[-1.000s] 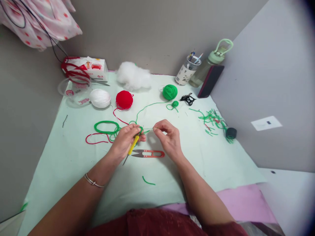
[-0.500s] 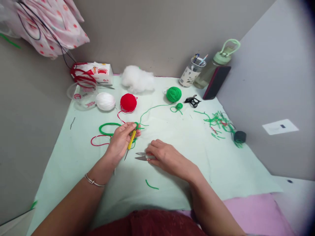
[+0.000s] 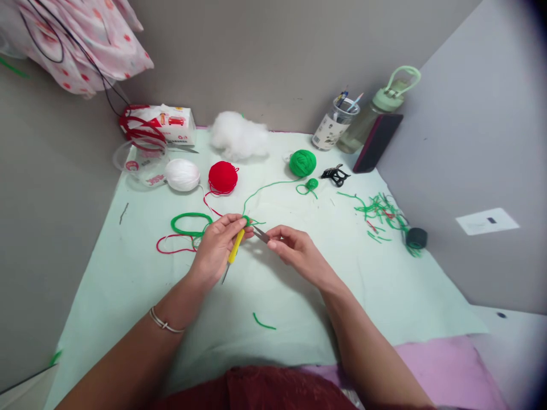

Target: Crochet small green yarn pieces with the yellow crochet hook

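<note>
My left hand (image 3: pixel 217 247) is pinched shut on a small knot of green yarn (image 3: pixel 247 220), thumb and forefinger together at the top, with a yellow-handled crochet hook (image 3: pixel 235 251) tucked under the same fingers, its metal tip pointing down toward me. My right hand (image 3: pixel 294 250) is closed around a pair of small thread snips (image 3: pixel 260 233), whose pointed blades reach to just beside the knot; I cannot tell whether the blades are parted or closed.

The risk, as I judge it, sits in how close everything is. The blade tips are almost touching my left fingertips, so a careless squeeze could nick skin. The strand of green yarn running off to the green yarn ball (image 3: pixel 302 163) leaves from the same spot, and a cut on the wrong side would sever the working thread instead of the tail. The hook could also slide out of my grip, since I hold it only loosely.

All this is above a pale mint-green cloth (image 3: pixel 367 285) spread over the table. On it lie a red yarn ball (image 3: pixel 223 177), a white yarn ball (image 3: pixel 182 174), a tuft of white stuffing (image 3: pixel 239 135), a scatter of green yarn clippings (image 3: pixel 378 213) and a loop of green cord (image 3: pixel 191 224). Plain grey walls close in the corner.
</note>
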A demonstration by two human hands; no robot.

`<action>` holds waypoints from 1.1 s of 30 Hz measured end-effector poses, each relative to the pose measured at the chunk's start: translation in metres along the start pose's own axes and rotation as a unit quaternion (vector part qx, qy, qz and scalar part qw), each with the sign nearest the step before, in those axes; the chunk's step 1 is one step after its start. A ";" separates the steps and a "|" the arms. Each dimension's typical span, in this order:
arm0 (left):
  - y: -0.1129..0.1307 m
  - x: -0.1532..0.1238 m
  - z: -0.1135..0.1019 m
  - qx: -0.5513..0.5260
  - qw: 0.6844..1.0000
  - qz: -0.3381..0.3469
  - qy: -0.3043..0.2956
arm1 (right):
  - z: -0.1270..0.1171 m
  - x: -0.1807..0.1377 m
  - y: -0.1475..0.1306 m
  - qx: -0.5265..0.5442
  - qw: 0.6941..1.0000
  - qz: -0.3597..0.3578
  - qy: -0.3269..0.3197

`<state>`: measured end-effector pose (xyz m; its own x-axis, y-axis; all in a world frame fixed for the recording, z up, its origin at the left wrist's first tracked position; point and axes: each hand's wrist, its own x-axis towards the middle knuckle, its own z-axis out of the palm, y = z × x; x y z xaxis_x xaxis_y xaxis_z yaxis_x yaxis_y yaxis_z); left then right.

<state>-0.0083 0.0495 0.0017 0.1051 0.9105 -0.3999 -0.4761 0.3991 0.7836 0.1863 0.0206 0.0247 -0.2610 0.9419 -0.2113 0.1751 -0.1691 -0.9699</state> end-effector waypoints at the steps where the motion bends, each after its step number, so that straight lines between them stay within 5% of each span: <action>1: 0.000 -0.001 0.001 0.001 1.000 -0.001 -0.003 | 0.003 0.001 0.000 -0.002 1.000 0.000 0.011; 11: -0.006 -0.009 0.008 -0.002 1.000 -0.005 -0.028 | 0.013 0.004 0.010 -0.046 0.988 -0.069 0.133; 25: -0.004 -0.011 0.009 -0.013 1.000 0.009 -0.010 | 0.013 0.002 0.008 -0.032 0.991 -0.042 0.126; 33: -0.005 -0.015 0.016 -0.025 0.999 -0.023 -0.018 | 0.017 0.002 0.010 -0.044 0.984 -0.092 0.148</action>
<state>0.0064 0.0357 0.0114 0.1585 0.8954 -0.4160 -0.5125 0.4348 0.7405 0.1719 0.0154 0.0123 -0.0098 0.9997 0.0242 0.2364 0.0258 -0.9713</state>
